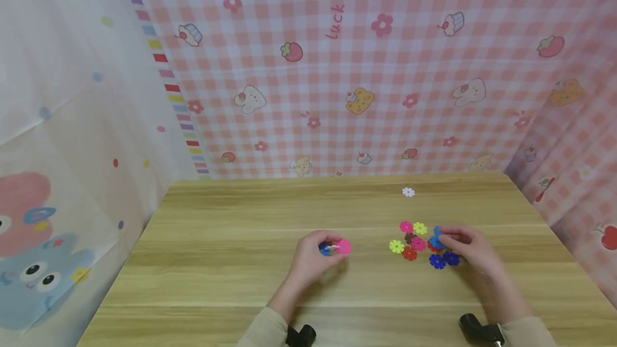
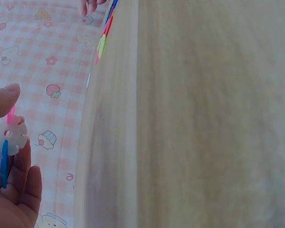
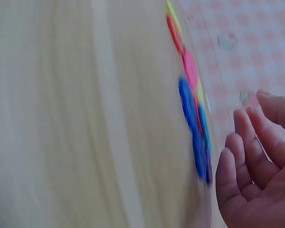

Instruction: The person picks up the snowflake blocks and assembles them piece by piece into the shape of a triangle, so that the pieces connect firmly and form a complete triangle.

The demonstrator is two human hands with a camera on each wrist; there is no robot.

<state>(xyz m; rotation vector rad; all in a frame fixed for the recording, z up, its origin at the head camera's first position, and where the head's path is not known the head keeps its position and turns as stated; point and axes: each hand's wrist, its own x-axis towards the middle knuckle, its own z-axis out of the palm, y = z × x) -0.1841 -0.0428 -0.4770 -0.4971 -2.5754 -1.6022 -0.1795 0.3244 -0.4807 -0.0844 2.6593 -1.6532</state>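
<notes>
My left hand (image 1: pixel 310 256) grips a small joined piece of notched plastic snowflake discs above the table. In the left wrist view, a white disc (image 2: pixel 12 135) sits between a pink disc (image 2: pixel 11 115) and a blue disc (image 2: pixel 4 166), with thumb and fingers around them. Over the right side of a loose disc pile hovers my right hand (image 1: pixel 474 250), its fingers loosely bent. The right wrist view shows nothing between that thumb and fingers. Closest to it are light blue discs (image 1: pixel 436 241) and dark blue discs (image 1: pixel 437 261).
Left in the pile lie yellow discs (image 1: pixel 397 246), pink discs (image 1: pixel 418 243), a red disc (image 1: pixel 409 253) and a partly covered brown disc (image 1: pixel 409 238). A single white disc (image 1: pixel 408 192) lies near the back edge of the wooden table (image 1: pixel 217 261). Patterned cloth (image 1: pixel 308 84) hangs behind.
</notes>
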